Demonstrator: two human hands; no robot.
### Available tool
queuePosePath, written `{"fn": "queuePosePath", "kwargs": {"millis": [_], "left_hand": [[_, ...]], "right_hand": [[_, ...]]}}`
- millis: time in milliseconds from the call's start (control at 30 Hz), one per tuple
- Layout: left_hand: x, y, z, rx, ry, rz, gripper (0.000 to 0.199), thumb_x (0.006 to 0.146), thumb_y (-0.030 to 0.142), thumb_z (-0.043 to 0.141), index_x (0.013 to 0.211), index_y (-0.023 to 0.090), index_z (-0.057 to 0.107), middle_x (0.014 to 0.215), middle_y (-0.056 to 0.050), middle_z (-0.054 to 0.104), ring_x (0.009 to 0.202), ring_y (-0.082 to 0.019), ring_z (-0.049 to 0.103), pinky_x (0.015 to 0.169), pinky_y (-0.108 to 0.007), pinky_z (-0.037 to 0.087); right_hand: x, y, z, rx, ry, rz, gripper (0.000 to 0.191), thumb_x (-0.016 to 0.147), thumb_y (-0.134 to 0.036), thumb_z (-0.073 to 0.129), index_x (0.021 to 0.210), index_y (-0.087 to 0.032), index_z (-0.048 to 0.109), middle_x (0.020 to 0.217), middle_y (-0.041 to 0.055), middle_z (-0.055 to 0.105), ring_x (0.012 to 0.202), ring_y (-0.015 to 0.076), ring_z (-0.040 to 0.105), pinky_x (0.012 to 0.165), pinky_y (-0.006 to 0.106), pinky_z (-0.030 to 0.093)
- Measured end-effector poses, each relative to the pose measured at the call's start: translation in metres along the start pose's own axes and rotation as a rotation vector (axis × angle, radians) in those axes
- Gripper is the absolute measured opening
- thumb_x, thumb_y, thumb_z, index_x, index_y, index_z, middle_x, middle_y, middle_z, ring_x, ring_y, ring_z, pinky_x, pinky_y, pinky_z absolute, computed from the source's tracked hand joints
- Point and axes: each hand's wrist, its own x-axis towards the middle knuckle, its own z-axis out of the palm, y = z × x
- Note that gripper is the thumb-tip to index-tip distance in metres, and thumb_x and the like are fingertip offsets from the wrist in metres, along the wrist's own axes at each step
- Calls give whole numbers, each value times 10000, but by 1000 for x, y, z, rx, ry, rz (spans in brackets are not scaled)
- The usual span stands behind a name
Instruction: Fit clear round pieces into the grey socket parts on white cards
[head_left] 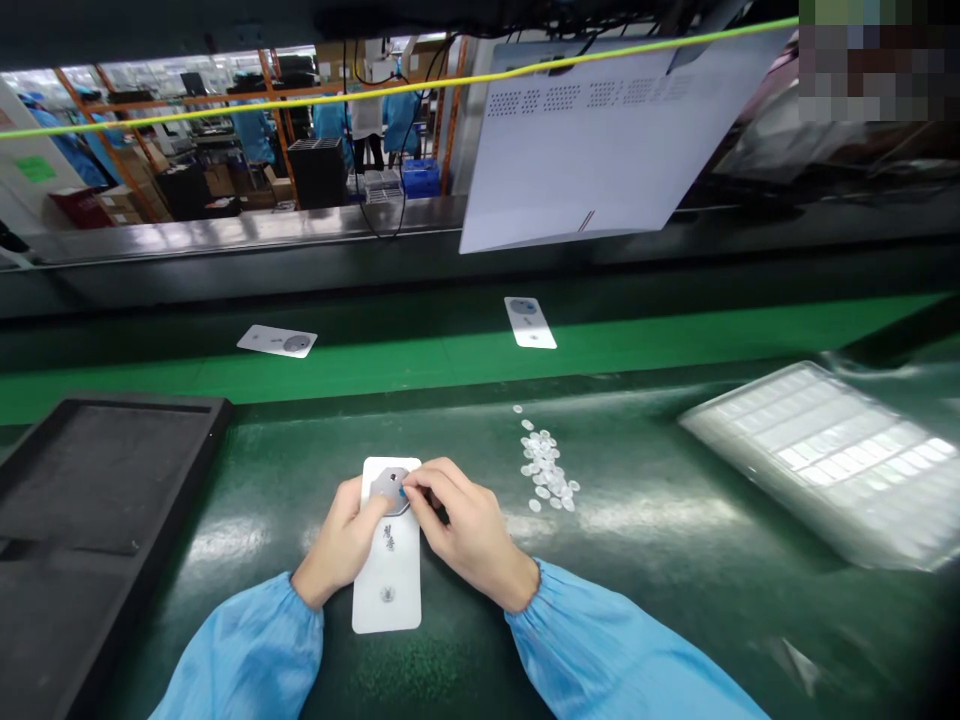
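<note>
A white flat panel [386, 590] with rounded corners, a grey round area near its top and small dark printing lies in front of me on the green mat. My left hand [346, 535] grips its left edge, thumb resting on the grey area. At the grey area's right side, my right hand [466, 520] pinches with thumb and forefinger beside a tiny blue spot; what sits between the fingertips is too small to make out. To the right of that hand lies a loose pile of small clear round discs [546, 465].
A black tray [217, 425] stands at the left, and a clear plastic compartment tray [825, 460] at the right. Two similar white panels, one left [277, 341] and one right [531, 325], lie on the green strip beyond. A white sheet [585, 170] hangs above, behind a yellow cord [420, 87].
</note>
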Motion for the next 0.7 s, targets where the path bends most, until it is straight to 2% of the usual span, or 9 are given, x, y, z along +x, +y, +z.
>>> {"fn": "queuePosePath", "kwargs": {"millis": [167, 300, 367, 433, 533, 567, 633, 700], "left_hand": [[3, 0, 0, -109, 49, -129, 273, 721, 402, 643, 706, 131, 616, 664, -13, 579, 614, -141, 493, 541, -218, 384], [4, 3, 1, -225, 44, -184, 314, 685, 398, 688, 810, 110, 678, 747, -60, 675, 670, -201, 624, 576, -241, 462], [3, 6, 2, -314, 9, -222, 416, 672, 405, 709, 943, 90, 701, 881, -119, 729, 777, -273, 692, 638, -290, 526], [3, 9, 2, -369, -24, -241, 520, 666, 409, 723, 1057, 68, 695, 1029, -181, 735, 893, -339, 715, 680, -334, 561], [3, 11, 2, -374, -26, -237, 577, 665, 419, 736, 1104, 49, 685, 1152, -237, 703, 995, -396, 706, 669, -347, 573], [3, 12, 2, -368, -23, -234, 578, 667, 422, 739, 1102, 45, 686, 1168, -245, 695, 1009, -405, 702, 665, -347, 574], [4, 12, 1, -356, -16, -232, 573, 667, 417, 746, 1096, 42, 690, 1170, -247, 694, 1012, -411, 702, 662, -346, 578], [5, 13, 0, -344, -18, -236, 573, 668, 411, 753, 1104, 45, 689, 1164, -238, 700, 1009, -407, 705, 658, -341, 582]], "right_hand": [[0, 0, 5, 381, 63, 253, 164, 1028, -319, 526, 981, -199, 629, 956, 49, 583, 746, 136, 588, 629, 242, 504], [8, -4, 5, 642, 138, 394, 268, 965, -446, 623, 925, -183, 652, 918, 46, 588, 720, 137, 612, 614, 234, 551], [9, -8, -7, 631, 201, 420, 302, 926, -478, 671, 899, -178, 665, 845, 34, 597, 642, 123, 580, 561, 226, 516], [-3, -12, -34, 548, 267, 452, 299, 918, -481, 684, 892, -183, 674, 740, 18, 582, 583, 119, 539, 529, 231, 469], [-57, -10, -99, 384, 387, 560, 290, 903, -493, 696, 855, -207, 681, 673, 31, 559, 620, 168, 557, 584, 297, 474], [-86, -6, -124, 347, 454, 626, 313, 864, -531, 715, 839, -220, 688, 696, 50, 567, 623, 189, 559, 581, 331, 475], [-154, 5, -173, 299, 544, 859, 337, 740, -585, 775, 831, -264, 726, 720, 104, 588, 575, 226, 541, 535, 406, 461], [-225, 19, -214, 216, 675, 1042, 305, 701, -652, 736, 765, -354, 738, 696, 150, 580, 541, 249, 523, 534, 471, 447]]}}
